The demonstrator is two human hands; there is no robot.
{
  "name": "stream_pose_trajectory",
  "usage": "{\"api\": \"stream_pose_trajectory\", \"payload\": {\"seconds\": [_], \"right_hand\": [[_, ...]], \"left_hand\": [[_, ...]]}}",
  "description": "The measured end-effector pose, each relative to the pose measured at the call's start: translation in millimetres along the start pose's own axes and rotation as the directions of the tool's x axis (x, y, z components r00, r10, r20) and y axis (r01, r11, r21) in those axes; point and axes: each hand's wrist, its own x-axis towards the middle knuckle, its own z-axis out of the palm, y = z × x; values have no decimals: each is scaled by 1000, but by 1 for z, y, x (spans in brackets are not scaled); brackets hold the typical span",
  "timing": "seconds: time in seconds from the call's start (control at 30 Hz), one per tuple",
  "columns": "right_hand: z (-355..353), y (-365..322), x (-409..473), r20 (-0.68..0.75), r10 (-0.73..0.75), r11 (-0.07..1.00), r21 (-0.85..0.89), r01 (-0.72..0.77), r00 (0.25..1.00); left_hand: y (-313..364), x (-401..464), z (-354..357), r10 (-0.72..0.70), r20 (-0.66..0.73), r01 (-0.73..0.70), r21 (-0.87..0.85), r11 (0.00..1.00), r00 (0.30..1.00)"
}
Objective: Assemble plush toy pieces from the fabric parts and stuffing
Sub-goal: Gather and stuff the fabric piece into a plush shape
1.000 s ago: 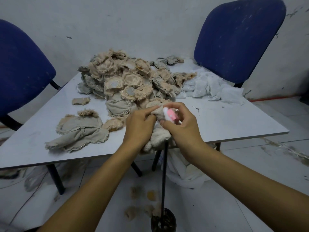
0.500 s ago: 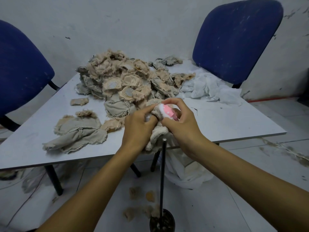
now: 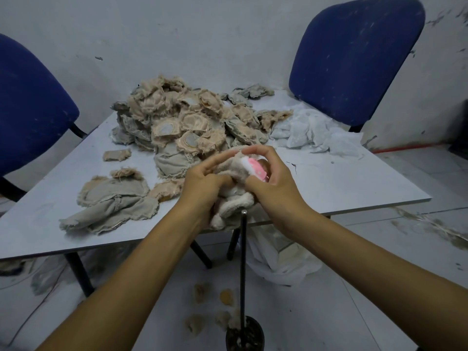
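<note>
You are working with both forearms showing bare from elbow to wrist, no sleeve reaching into view. Your left hand [image 3: 202, 183] and right hand [image 3: 274, 184] are wearing no gloves, rings, watch or bracelet.

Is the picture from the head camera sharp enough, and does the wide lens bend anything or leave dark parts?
Head view: dim, cool, even light with only faint shadows and no glare. The plush piece and both hands, left and right, look slightly soft. The wide lens spreads the forearms toward the corners and tilts the table's edge. The blue chairs are dark.
</note>
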Motion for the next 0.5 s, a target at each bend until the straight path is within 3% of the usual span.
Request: {"api": "stream_pose_trajectory", "payload": {"seconds": [0.1,0.23,0.3,0.33,0.4,0.43,0.5], "right_hand": [[6,1,-4,-23,-15,1000,-17,14,1000],[11,-2,-5,-48,20,997,77,-16,999],[11,-3,-4,-55,42,995,90,-37,998],[9,-3,-4,-57,53,996,78,-49,997],[4,-3,-3,-68,79,995,72,-74,995],[1,-2,-2,-71,88,993,88,-82,994],[-2,-1,-2,-50,93,988,132,-85,994]], "left_hand": [[-2,-2,1,189,-114,-158,238,958,975],[-9,-9,6,339,-83,-240,554,797,937],[-6,-3,4,207,1,-180,498,848,978],[-4,0,1,91,113,-126,362,924,989],[0,2,-4,-47,326,9,118,993,944],[1,2,-7,-57,360,11,129,992,931],[-1,0,-9,25,242,-101,307,946,970]]}}
